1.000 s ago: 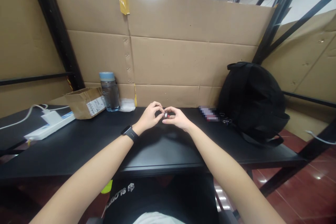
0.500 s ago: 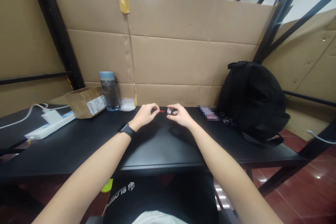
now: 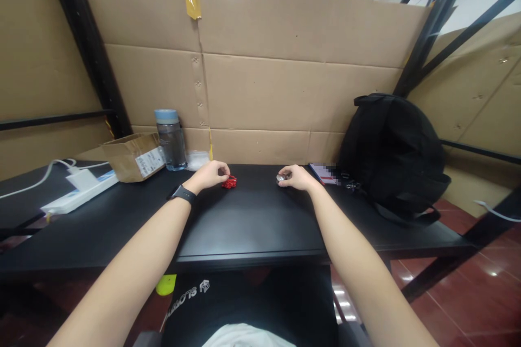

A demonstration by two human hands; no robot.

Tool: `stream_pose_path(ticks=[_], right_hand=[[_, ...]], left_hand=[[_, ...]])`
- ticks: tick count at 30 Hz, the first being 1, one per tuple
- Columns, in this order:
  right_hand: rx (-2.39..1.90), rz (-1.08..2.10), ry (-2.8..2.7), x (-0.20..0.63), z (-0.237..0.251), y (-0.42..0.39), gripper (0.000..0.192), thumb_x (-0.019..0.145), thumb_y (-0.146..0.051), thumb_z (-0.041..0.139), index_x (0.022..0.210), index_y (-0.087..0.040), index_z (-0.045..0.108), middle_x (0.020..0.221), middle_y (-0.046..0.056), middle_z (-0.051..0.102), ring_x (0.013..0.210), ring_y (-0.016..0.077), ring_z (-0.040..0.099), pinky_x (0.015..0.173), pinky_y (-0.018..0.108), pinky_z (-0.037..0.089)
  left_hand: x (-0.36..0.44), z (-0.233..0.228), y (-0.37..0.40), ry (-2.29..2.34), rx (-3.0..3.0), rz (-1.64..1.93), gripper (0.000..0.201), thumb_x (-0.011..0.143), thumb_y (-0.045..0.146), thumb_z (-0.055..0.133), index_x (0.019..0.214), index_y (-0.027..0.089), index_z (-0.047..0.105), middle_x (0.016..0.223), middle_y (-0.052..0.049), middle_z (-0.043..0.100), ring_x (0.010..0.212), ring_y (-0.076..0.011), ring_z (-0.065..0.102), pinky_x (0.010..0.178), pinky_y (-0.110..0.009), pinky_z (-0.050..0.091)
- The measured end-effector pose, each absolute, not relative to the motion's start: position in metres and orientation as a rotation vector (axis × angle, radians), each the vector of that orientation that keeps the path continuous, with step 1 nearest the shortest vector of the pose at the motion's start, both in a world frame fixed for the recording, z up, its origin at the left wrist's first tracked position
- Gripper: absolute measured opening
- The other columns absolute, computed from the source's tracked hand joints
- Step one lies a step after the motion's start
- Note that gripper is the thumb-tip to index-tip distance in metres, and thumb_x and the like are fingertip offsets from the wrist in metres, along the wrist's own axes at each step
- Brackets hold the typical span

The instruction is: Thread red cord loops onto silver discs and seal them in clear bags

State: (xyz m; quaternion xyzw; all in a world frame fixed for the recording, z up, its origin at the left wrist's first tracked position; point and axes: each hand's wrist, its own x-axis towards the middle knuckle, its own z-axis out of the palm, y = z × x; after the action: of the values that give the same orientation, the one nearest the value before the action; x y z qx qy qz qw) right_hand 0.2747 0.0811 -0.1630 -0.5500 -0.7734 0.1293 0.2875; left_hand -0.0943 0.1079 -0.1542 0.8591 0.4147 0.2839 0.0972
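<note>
My left hand (image 3: 214, 174), a dark watch on its wrist, is at the back of the black table. Its thumb and fingers are pinched together at the edge of a small heap of thin red wire-like loops, which look like paper clips (image 3: 229, 182). A red loop shows at the fingertips, partly hidden by them. To the right, my right hand (image 3: 295, 177) grips a small round shiny metal piece (image 3: 280, 178) between thumb and fingers, low over the tabletop. The fingers cover part of the piece, and whether it touches the table I cannot tell.
At the left stand an open cardboard box (image 3: 132, 158), a blue-capped water bottle (image 3: 171, 143) and a white power strip (image 3: 81, 195). A clear plastic packet (image 3: 197, 159) lies behind my left hand. A black backpack (image 3: 393, 157) and a flat booklet-like item (image 3: 323, 174) are at the right.
My hands have moved apart. The left went leftward to the red heap, which now shows beside it; the right moved right and slightly down with the metal piece.
</note>
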Motion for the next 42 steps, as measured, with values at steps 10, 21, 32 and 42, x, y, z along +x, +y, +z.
stream_pose_path(ticks=[10,21,32,42], right_hand=[[-1.505,0.348,-2.079,0.279,-0.166,0.085,0.037,0.063,-0.027,0.088,0.099,-0.021,0.08,0.099,0.007,0.079,0.094,0.0245,0.073,0.087,0.033,0.053],[-1.523,0.375,-2.083,0.279,-0.172,0.088,0.033,0.069,-0.025,0.085,0.101,-0.02,0.078,0.103,0.008,0.079,0.095,0.0237,0.073,0.09,0.033,0.053],[-1.574,0.362,-2.081,0.278,-0.174,0.09,0.038,0.065,-0.023,0.086,0.101,-0.019,0.076,0.098,0.006,0.078,0.089,0.0201,0.072,0.083,0.027,0.052],[-1.619,0.37,-2.048,0.28,-0.177,0.093,0.049,0.063,-0.019,0.085,0.111,-0.02,0.073,0.098,0.004,0.075,0.084,0.0167,0.071,0.077,0.023,0.051]], left_hand=[[-0.097,-0.159,0.114,1.245,2.525,0.74,0.026,0.076,0.032,0.059,0.09,0.023,0.079,0.092,-0.004,0.08,0.086,-0.0229,0.073,0.084,-0.031,0.054],[-0.096,-0.162,0.116,1.265,2.528,0.655,0.035,0.074,0.025,0.051,0.096,0.021,0.079,0.102,-0.006,0.079,0.094,-0.0234,0.072,0.091,-0.031,0.053],[-0.092,-0.16,0.106,1.222,2.514,0.523,0.041,0.078,0.036,0.058,0.113,0.021,0.074,0.113,-0.006,0.077,0.099,-0.0234,0.072,0.093,-0.031,0.053],[-0.095,-0.164,0.109,1.167,2.526,0.456,0.057,0.075,0.042,0.068,0.128,0.02,0.066,0.123,-0.008,0.073,0.105,-0.025,0.069,0.099,-0.035,0.051]])
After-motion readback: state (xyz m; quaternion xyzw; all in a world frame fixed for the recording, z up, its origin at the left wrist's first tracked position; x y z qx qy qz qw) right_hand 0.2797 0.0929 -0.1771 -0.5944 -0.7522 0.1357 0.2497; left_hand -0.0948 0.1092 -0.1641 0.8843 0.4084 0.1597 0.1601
